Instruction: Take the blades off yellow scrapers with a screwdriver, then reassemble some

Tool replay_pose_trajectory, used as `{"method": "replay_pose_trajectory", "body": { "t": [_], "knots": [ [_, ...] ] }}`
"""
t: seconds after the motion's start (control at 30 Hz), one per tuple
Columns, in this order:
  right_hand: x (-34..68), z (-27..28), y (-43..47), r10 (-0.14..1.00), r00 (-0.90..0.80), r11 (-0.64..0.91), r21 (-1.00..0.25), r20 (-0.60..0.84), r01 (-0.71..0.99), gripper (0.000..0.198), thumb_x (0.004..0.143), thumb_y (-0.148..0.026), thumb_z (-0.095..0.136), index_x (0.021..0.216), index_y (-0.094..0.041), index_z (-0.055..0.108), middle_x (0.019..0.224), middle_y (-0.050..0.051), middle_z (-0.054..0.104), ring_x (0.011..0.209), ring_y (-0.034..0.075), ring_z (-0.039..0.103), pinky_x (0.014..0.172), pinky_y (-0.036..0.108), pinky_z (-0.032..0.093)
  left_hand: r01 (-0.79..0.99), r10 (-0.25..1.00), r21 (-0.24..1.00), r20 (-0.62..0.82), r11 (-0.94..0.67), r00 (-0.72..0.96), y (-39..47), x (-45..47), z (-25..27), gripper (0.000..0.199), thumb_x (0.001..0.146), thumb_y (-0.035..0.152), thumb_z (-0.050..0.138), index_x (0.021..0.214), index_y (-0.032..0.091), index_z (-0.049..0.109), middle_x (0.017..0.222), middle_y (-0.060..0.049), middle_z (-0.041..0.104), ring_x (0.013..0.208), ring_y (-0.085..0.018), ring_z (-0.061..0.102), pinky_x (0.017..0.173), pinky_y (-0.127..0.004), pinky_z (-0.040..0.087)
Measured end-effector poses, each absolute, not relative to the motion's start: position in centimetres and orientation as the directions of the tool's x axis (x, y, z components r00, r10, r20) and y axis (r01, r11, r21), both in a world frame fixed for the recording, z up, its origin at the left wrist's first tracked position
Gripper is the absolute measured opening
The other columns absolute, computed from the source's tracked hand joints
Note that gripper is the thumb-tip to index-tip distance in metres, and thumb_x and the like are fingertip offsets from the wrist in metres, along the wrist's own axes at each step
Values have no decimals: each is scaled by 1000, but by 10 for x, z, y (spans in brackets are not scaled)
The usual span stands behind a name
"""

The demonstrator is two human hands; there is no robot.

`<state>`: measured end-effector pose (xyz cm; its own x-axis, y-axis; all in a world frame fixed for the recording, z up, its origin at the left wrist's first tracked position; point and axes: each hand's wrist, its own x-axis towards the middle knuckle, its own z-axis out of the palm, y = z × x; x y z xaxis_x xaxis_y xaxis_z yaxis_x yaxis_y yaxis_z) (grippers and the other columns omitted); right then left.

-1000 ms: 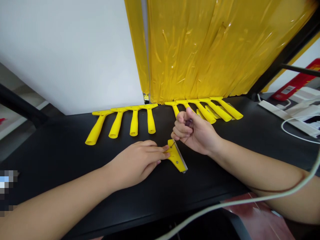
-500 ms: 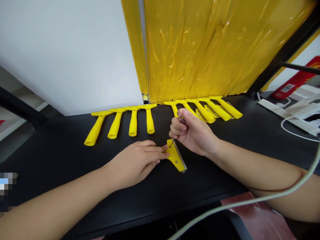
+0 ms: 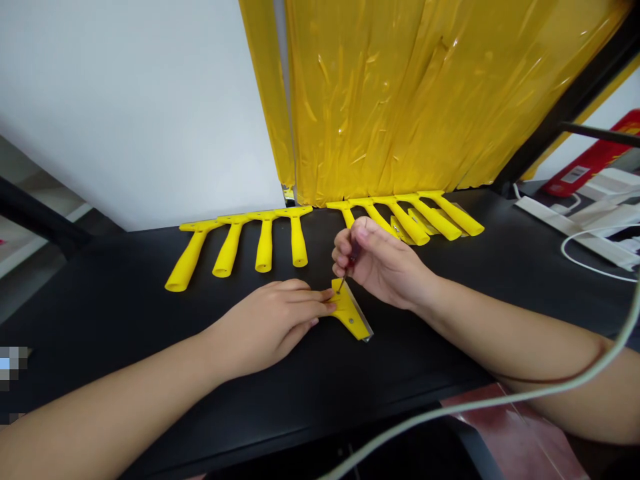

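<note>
A yellow scraper (image 3: 354, 320) with a metal blade edge lies on the black table, its head turned to the right. My left hand (image 3: 275, 323) is closed over the scraper's handle and presses it down, covering the handle. In my right hand (image 3: 385, 263) is a small screwdriver (image 3: 355, 253), mostly hidden by the fingers. Its thin shaft points down, the tip at the upper screw of the scraper head. The lower screw shows uncovered.
Several yellow scrapers (image 3: 265, 247) stand in a row at the back left, and several more (image 3: 440, 217) at the back right. A white cable (image 3: 480, 407) crosses the front right. White power strips (image 3: 575, 230) and a red package (image 3: 595, 157) sit at the right.
The fingers of my right hand have turned slightly around the screwdriver, showing more of its handle. The left hand and scraper keep their places on the table.
</note>
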<state>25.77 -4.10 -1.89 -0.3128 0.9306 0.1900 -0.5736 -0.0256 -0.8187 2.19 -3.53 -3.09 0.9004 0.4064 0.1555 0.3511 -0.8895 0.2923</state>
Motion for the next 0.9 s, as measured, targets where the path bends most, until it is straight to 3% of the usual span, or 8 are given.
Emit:
{"method": "replay_pose_trajectory", "body": {
  "t": [0.1, 0.23, 0.4, 0.5, 0.6, 0.7, 0.9],
  "knots": [
    [260, -19, -38, 912, -364, -41, -844, 186, -535, 33, 93, -46, 77, 81, -20, 59, 79, -2, 54, 74, 14, 52, 75, 31, 49, 349, 406, 291, 161, -891, 900, -35, 22, -31, 38, 109, 21, 48, 140, 31, 66, 146, 1, 67, 116, -21, 66, 102, -38, 55],
    [261, -19, -40, 906, -397, -89, -849, 148, -521, 37, 100, -56, 64, 85, -24, 54, 59, -9, 31, 55, 11, 30, 66, 29, 45, 348, 405, 295, 161, -890, 900, -35, 22, -31, 38, 109, 21, 48, 140, 31, 66, 147, 1, 67, 116, -21, 66, 102, -37, 55],
    [258, -20, -41, 926, -320, -15, -831, 198, -557, 35, 90, -42, 81, 84, -23, 52, 82, -4, 54, 74, 13, 50, 72, 28, 47, 349, 406, 298, 157, -889, 900, -36, 22, -30, 38, 108, 20, 49, 140, 30, 66, 145, 0, 68, 116, -21, 66, 103, -38, 55],
    [258, -20, -39, 926, -321, -8, -840, 199, -542, 33, 92, -45, 78, 81, -20, 59, 85, -1, 56, 78, 14, 53, 75, 30, 49, 348, 406, 301, 154, -888, 901, -36, 22, -30, 38, 108, 20, 48, 140, 30, 67, 146, 0, 68, 116, -21, 65, 103, -38, 55],
    [259, -20, -39, 919, -363, -63, -850, 156, -523, 40, 100, -53, 66, 77, -22, 58, 62, -7, 40, 58, 12, 39, 70, 30, 48, 349, 408, 311, 149, -884, 901, -36, 22, -30, 38, 108, 19, 48, 140, 30, 67, 146, 1, 68, 114, -20, 66, 102, -37, 55],
    [258, -21, -42, 924, -354, -76, -839, 144, -539, 34, 100, -56, 63, 87, -25, 57, 57, -10, 30, 53, 12, 29, 66, 29, 44, 349, 407, 308, 150, -885, 901, -36, 23, -30, 37, 108, 19, 49, 138, 29, 68, 144, -1, 68, 113, -21, 67, 101, -37, 55],
    [260, -24, -38, 916, -330, 19, -845, 229, -534, 29, 92, -40, 79, 82, -22, 58, 83, -2, 54, 78, 14, 53, 76, 29, 49, 346, 405, 308, 154, -886, 901, -36, 23, -30, 38, 108, 20, 49, 140, 30, 66, 145, -1, 68, 114, -21, 66, 102, -38, 55]
  ]
}}
